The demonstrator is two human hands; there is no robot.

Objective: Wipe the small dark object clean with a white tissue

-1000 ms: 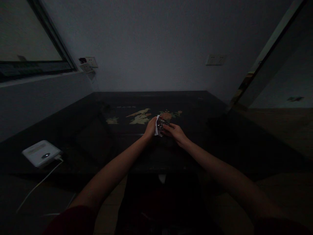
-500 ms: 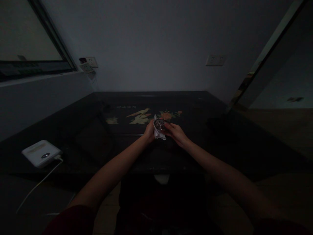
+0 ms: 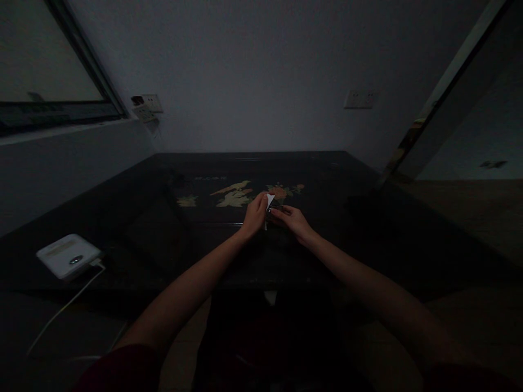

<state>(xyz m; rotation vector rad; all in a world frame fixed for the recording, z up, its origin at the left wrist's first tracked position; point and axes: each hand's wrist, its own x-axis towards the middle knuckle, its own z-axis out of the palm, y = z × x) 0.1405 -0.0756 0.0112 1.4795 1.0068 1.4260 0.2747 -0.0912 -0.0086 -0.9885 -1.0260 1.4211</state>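
Observation:
Over the dark tabletop (image 3: pixel 229 256), my two hands meet around a small shiny object (image 3: pixel 269 212), glassy in look and mostly hidden by fingers. A white tissue (image 3: pixel 269 200) is gripped in my left hand (image 3: pixel 255 214), its fingers closed with the paper pressed to the object's left side. From the right, my right hand (image 3: pixel 295 220) pinches the shiny object between thumb and fingers. The room is dim, so the object's exact kind cannot be made out.
A white box-shaped device (image 3: pixel 70 256) with a plugged-in cable (image 3: pixel 65 306) sits at the table's left. Bird and flower pictures (image 3: pixel 237 196) decorate the tabletop. Wall sockets (image 3: pixel 361 100) are on the wall behind, and a window (image 3: pixel 44 60) is at upper left.
My left hand has turned and moved slightly right, over the object. Less of the tissue and of the shiny object shows now. My right hand stays nearly in place.

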